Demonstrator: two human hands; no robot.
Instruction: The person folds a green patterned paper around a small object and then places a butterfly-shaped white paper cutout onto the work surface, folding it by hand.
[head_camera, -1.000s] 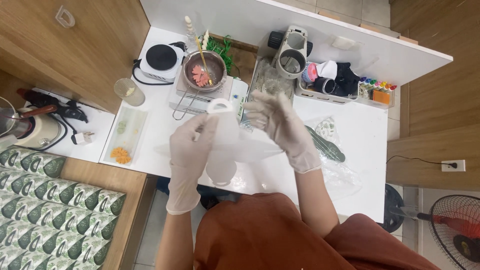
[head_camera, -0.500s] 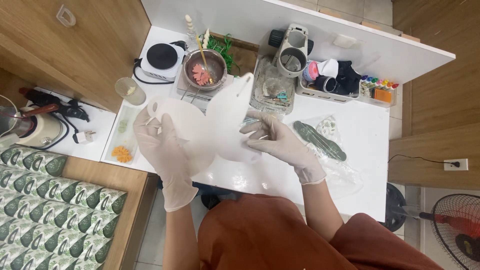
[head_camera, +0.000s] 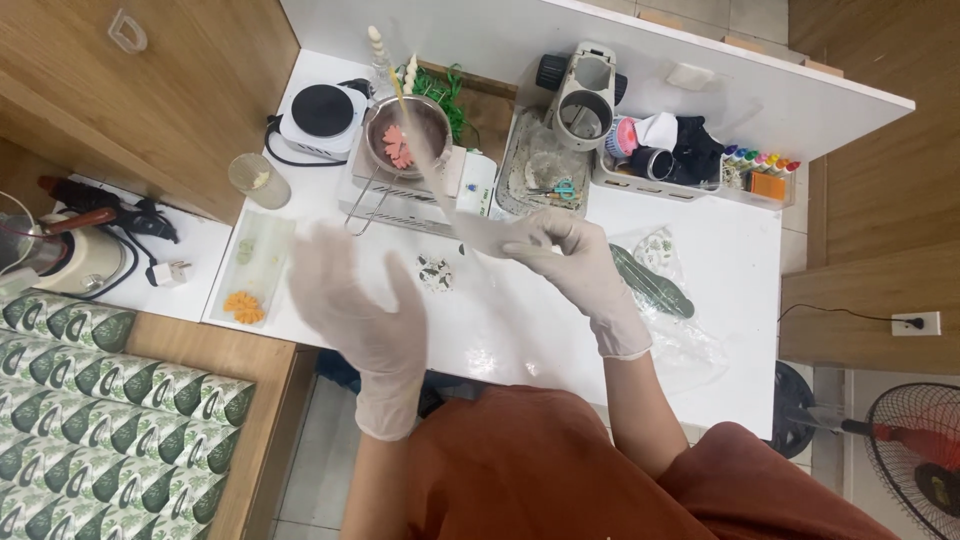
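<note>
Head view looks straight down on a white surface (head_camera: 520, 330) that fills the middle of the frame, with wood panelling on the far left and right and a stack of leaf-printed boxes (head_camera: 100, 420) at the lower left. A person in a rust-coloured top stands at the near edge, both hands in pale disposable gloves.

Right hand (head_camera: 575, 265) is over the middle of the surface, its fingers pressed together in a pinch on one corner of a thin clear plastic sheet (head_camera: 440, 180). That sheet stretches up and to the left from the pinch, over the silver scale (head_camera: 400, 195) and the metal bowl (head_camera: 408, 135) on it, and looks nearly see-through. Left hand (head_camera: 365, 310) is raised above the near left part of the surface, blurred, with fingers spread wide and holding nothing; it is apart from the sheet.

Behind the bowl to the left sits a small white hot plate (head_camera: 322, 115) with a black top. At the back right stands a white tray (head_camera: 690, 160) of cups, dark cloth and a row of coloured bottles. A flat clear bag with a dark green leaf piece (head_camera: 650, 285) lies just right of the right hand. On the left edge rests a clear narrow tray with an orange flower shape (head_camera: 243, 305). A small dark-speckled piece (head_camera: 435, 272) lies between the two hands.
</note>
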